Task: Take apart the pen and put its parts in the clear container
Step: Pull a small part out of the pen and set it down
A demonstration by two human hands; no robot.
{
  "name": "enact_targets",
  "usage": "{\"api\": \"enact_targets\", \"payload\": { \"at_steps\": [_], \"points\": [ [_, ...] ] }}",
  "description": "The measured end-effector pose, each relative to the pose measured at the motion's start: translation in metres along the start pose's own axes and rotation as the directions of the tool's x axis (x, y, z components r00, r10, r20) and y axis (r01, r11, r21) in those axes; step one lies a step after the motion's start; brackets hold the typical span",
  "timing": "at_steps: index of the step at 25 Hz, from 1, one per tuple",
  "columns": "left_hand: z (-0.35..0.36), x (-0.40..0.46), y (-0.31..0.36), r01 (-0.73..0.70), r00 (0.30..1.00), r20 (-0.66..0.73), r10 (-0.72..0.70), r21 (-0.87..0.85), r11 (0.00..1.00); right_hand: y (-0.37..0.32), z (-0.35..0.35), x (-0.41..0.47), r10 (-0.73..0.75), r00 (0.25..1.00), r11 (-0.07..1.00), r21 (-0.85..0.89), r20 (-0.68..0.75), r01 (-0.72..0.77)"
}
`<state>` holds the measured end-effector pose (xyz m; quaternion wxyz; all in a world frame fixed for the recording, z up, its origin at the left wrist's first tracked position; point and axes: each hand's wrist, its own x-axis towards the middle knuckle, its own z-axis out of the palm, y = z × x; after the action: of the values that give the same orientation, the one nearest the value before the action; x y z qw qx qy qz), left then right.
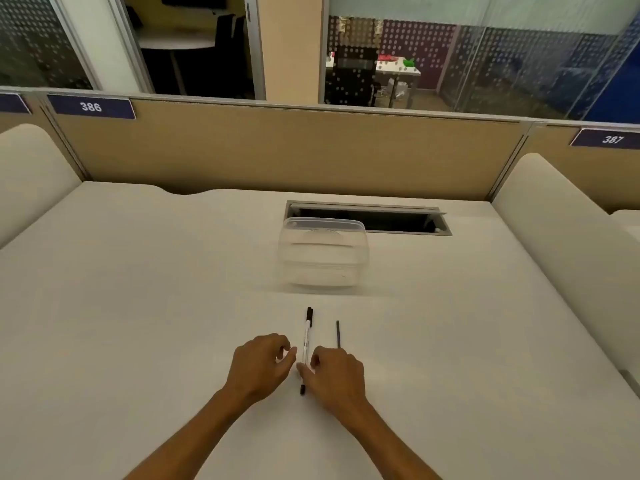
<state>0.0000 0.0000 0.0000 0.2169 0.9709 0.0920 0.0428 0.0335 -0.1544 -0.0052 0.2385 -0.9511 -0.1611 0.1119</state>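
One pen (306, 344), one thin dark refill (338, 334) and one clear container (323, 256) sit on one desk (138, 289). Two hands (258, 367) are in view. Two numbered signs (90, 106) hang on the divider.

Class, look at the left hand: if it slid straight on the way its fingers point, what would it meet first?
Most likely the pen. The left hand points its fingers right, toward the clear barrel lying close beside them, with the right hand just beyond. Depth is hard to judge.

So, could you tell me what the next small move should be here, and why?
Probably close the right hand on the pen and lift it: the pen lies whole on the desk between both hands, cap on, and the clear container appears empty.
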Motion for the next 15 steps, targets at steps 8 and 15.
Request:
{"api": "enact_targets", "payload": {
  "at_steps": [8, 15],
  "points": [
    [0.0034, -0.0122, -0.0084, -0.018, 0.999, 0.027, 0.019, -0.040, 0.999, -0.0056, 0.0080, -0.0039, 0.000, 0.998, 0.999, -0.038, -0.065, -0.002],
    [0.0024, -0.0121, -0.0031, -0.102, 0.995, -0.016, 0.102, -0.045, 0.994, -0.0033, 0.0056, -0.0086, 0.016, 0.990, 1.000, -0.001, -0.138, -0.017]
  ]
}}
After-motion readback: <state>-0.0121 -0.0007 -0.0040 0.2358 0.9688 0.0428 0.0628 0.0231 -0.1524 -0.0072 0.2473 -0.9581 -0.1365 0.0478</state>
